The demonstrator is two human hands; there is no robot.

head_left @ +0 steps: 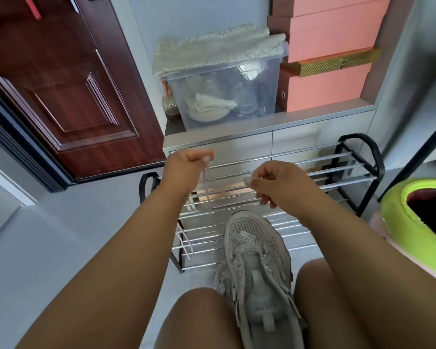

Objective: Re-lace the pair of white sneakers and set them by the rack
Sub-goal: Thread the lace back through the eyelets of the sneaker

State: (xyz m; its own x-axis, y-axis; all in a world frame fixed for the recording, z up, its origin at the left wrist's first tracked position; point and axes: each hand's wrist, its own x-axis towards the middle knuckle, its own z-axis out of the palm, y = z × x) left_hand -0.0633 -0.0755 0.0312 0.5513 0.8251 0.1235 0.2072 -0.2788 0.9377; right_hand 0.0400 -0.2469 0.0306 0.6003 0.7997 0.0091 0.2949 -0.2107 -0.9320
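White lace (207, 187) pinched by both hands, left (189, 163) & right (267, 181); 1 sneaker (257, 263) still unlaced, rack (312, 177) placement pending.

Both bare arms reach forward from the knees, raised above the sneaker (258, 268) that lies between the thighs. The left hand (186, 163) is up and to the left of the sneaker's toe, fingers curled, pinching a lace end that hangs down from its grip. The right hand (272, 181) is just above the toe, lower than the left, thumb and forefinger pinching the other lace end, the remaining fingers curled under.
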